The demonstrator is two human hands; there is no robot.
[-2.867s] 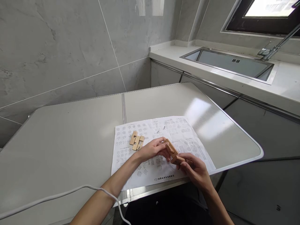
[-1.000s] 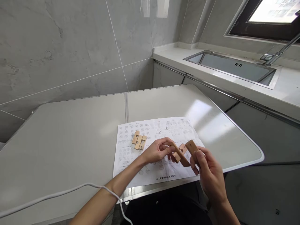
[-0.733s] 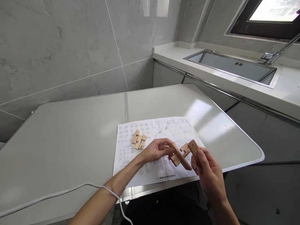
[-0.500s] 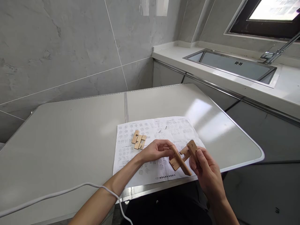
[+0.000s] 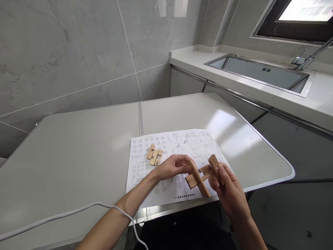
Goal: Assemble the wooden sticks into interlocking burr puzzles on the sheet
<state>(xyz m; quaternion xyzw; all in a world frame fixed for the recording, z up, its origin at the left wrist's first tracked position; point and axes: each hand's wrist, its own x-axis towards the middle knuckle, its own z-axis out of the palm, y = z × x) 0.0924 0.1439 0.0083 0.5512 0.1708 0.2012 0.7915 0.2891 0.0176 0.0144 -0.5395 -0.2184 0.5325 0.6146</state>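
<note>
Over the near part of a printed sheet [image 5: 166, 187], my left hand [image 5: 177, 166] is closed on a long wooden puzzle piece [image 5: 199, 180] that slants down toward me. A second wooden piece crosses it, its marked end showing on the left and its notched part on the right. Facing it, my right hand [image 5: 229, 184] pinches an upright wooden puzzle piece [image 5: 214, 165] with a mark at its top. The pieces overlap in view, and I cannot tell how far they interlock. Several lighter notched wooden pieces [image 5: 155, 155] lie together on the sheet, left of my hands.
The sheet lies on a pale folding table [image 5: 104, 146] with a seam down its middle. A white cable [image 5: 78, 209] runs across the left front and over my left forearm. Beyond the right edge is a counter with a sink [image 5: 257, 74] and faucet [image 5: 303, 62].
The held wooden pieces have turned slightly, and the marked end now points further left. The crossing piece now lines up between my hands. The pieces on the sheet have stayed put.
</note>
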